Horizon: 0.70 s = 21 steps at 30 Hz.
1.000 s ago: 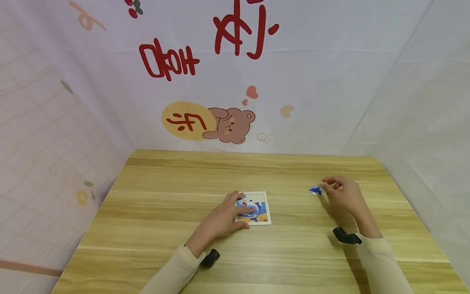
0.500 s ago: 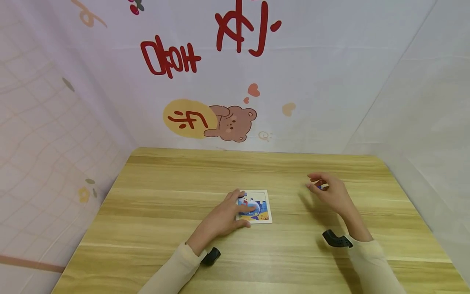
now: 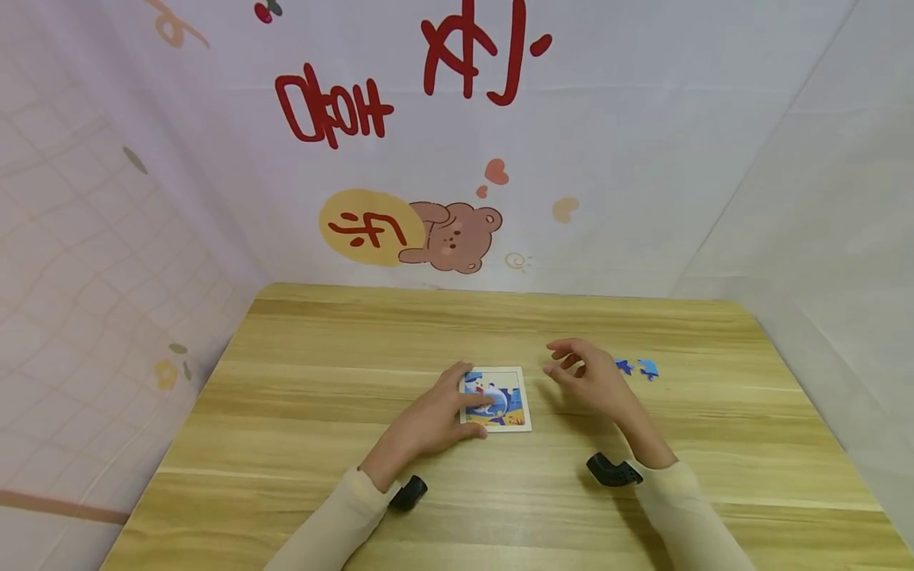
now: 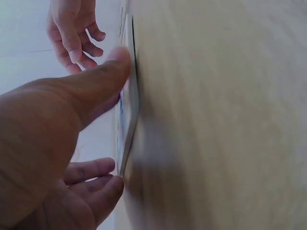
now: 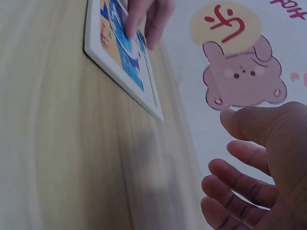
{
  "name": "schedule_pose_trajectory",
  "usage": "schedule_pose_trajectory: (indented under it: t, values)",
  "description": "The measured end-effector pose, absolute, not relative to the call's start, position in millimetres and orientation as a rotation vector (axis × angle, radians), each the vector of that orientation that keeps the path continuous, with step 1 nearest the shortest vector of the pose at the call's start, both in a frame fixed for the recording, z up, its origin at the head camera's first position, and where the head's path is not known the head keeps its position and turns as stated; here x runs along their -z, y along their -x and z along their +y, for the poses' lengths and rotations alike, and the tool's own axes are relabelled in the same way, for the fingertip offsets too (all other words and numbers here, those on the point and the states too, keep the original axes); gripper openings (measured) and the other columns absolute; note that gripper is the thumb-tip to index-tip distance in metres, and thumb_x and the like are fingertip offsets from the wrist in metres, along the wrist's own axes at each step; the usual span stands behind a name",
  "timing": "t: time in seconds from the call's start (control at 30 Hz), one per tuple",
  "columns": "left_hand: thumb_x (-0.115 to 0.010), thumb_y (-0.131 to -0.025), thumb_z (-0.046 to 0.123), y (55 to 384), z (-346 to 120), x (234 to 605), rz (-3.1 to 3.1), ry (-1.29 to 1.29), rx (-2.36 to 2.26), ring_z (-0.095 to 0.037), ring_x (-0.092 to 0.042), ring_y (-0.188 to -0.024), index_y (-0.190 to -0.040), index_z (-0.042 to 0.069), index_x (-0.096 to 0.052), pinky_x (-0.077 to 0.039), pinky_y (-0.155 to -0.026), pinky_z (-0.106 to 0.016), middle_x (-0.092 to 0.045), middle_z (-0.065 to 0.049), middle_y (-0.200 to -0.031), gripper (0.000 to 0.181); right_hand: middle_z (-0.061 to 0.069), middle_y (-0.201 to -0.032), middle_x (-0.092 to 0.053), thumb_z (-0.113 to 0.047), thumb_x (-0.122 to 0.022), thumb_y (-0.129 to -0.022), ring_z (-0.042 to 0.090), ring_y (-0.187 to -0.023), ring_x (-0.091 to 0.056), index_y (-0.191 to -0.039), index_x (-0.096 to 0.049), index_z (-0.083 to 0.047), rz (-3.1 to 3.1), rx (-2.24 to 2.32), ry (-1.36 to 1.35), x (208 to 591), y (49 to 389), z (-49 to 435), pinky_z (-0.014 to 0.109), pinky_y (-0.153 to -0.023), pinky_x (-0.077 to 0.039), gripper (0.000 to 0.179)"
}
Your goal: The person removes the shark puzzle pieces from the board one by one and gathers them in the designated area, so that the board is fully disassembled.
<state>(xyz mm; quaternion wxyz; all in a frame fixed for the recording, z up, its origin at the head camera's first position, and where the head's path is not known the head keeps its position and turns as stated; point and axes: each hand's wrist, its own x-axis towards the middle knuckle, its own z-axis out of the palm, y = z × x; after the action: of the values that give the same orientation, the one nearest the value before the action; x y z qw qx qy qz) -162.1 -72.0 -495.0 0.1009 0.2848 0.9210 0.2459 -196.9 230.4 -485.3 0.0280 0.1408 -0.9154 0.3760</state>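
Observation:
A small square jigsaw puzzle board (image 3: 516,404) with a pale frame lies on the table, showing a blue and yellow sea picture. Across its left side rests my left hand (image 3: 435,416), one finger on the picture and the thumb at the near edge. In the left wrist view its other fingertips (image 4: 108,191) touch the board's edge. My right hand (image 3: 589,381) hovers to the right of the board, fingers loosely bent, nothing visible between them. Behind it lie a dark blue puzzle piece (image 3: 624,366) and a light blue puzzle piece (image 3: 648,369).
The wooden table (image 3: 321,357) meets a white cloth backdrop (image 3: 628,159) with a printed bear (image 3: 457,238) and red lettering. Cloth also hangs along the left and right sides. Each wrist wears a black camera.
My right hand has moved left from the loose pieces toward the board, so two pieces now show behind it. My left hand stays on the board.

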Motion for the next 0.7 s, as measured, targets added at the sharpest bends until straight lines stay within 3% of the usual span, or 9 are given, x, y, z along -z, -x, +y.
schedule_pose_trajectory:
  t: [0.27,0.7]
  values:
    - [-0.074,-0.094,0.041,156.0,-79.8,487.9,2.725,-0.814,-0.651,-0.032,-0.02,-0.159,-0.146,0.03,-0.059,-0.042,-0.119,-0.048,-0.023,-0.015,-0.169,0.055,0.01,-0.108,-0.071,-0.019,-0.077,-0.093,0.021,-0.093,-0.069,-0.127,-0.068,-0.005,-2.826,-1.214,-0.516,488.2,198.9,196.5,0.033,-0.075,-0.057,0.038]
    - [-0.071,-0.096,0.041,155.8,-81.6,492.4,2.743,-0.859,-0.618,-0.034,-0.026,-0.157,-0.145,0.026,-0.06,-0.044,-0.117,-0.049,-0.026,-0.018,-0.168,0.052,0.01,-0.107,-0.071,-0.018,-0.076,-0.093,0.02,-0.093,-0.066,-0.122,-0.069,-0.002,-2.837,-1.229,-0.644,498.2,196.2,153.8,0.036,-0.08,-0.059,0.033]
